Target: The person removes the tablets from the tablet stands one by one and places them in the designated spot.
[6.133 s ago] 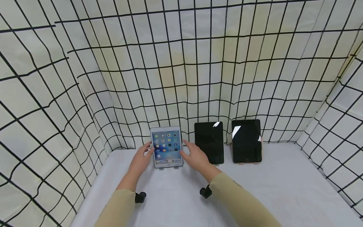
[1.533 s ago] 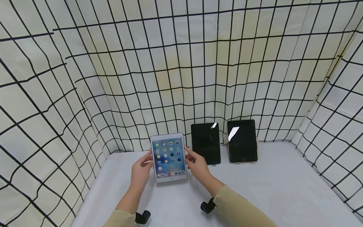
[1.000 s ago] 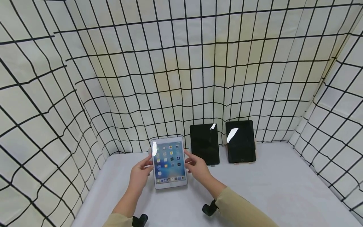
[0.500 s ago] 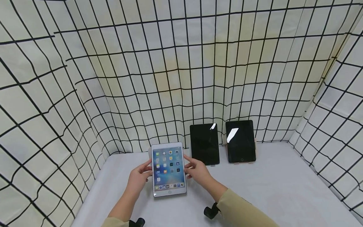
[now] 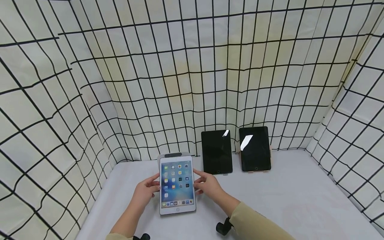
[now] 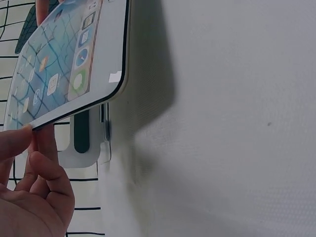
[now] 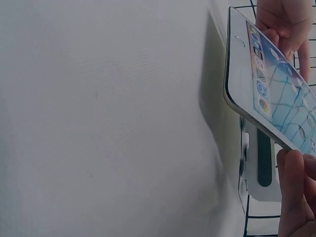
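A white tablet (image 5: 177, 184) with a lit home screen is held above the white table (image 5: 282, 200), off its stand. My left hand (image 5: 143, 192) grips its left edge and my right hand (image 5: 209, 185) grips its right edge. Behind it the empty white stand (image 5: 173, 155) with a dark pad stays near the back wall. The left wrist view shows the tablet (image 6: 69, 64) lifted over the stand (image 6: 84, 140), with my left fingers (image 6: 29, 163) on its edge. In the right wrist view the tablet (image 7: 269, 89) hangs above the stand (image 7: 261, 165), my right fingers (image 7: 291, 197) at its edge.
Two dark-screened tablets (image 5: 216, 152) (image 5: 255, 149) stand upright on stands against the back wall, right of the white stand. Grid-patterned cloth walls (image 5: 192, 73) close in the table at the left, back and right.
Both hands have lifted the lit tablet off its stand and drawn it toward me and lower over the table. The empty stand now shows behind it.
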`<state>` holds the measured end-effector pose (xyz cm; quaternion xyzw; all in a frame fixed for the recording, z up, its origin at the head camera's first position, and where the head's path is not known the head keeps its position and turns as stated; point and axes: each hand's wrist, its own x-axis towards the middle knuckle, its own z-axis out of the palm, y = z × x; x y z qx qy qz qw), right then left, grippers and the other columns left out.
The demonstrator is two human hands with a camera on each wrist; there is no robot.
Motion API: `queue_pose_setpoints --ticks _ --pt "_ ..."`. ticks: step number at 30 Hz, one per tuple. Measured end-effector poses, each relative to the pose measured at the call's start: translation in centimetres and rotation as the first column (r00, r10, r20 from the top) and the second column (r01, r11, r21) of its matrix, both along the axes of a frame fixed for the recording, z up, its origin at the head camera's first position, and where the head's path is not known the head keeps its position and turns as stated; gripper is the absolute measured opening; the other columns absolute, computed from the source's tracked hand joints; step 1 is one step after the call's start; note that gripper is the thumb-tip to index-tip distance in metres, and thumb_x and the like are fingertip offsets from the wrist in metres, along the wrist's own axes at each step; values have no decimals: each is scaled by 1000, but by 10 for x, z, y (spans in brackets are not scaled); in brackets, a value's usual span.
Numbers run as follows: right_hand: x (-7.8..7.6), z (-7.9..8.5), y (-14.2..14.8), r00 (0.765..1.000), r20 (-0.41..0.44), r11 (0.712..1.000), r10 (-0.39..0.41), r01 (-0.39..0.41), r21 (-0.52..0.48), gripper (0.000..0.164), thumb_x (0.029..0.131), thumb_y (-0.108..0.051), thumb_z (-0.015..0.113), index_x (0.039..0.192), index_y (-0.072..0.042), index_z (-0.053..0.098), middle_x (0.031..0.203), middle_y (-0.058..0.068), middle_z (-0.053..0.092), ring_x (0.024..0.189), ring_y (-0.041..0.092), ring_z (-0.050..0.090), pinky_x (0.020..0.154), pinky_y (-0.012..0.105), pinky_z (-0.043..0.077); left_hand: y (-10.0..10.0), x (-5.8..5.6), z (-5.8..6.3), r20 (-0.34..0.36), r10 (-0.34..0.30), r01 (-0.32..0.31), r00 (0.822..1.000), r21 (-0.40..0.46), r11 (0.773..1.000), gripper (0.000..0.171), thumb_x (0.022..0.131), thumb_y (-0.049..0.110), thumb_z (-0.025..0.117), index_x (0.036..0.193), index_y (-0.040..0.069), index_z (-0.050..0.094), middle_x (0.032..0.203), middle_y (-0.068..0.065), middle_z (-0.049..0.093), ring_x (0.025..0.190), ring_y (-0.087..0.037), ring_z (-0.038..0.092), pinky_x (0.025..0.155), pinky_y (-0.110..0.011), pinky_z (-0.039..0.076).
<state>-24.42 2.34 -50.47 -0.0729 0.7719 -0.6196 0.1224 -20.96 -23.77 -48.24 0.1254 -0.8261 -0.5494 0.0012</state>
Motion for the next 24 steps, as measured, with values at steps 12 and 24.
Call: queue_pose_setpoints --ticks 12,24 --pt "9 -10 -12 998 63 999 -1 -2 45 65 86 0 73 146 -14 52 84 5 68 71 19 66 61 30 58 -9 11 -4 94 -12 16 996 -43 999 52 91 2 65 142 8 55 109 -12 68 91 -21 69 68 -31 49" --pt "26 -21 -16 994 96 997 54 -59 52 62 86 4 71 144 -5 51 78 6 67 58 16 63 55 29 55 -14 22 -13 147 -13 17 989 -25 1000 54 85 -4 69 137 2 58 95 -6 71 73 -14 63 61 -31 47"
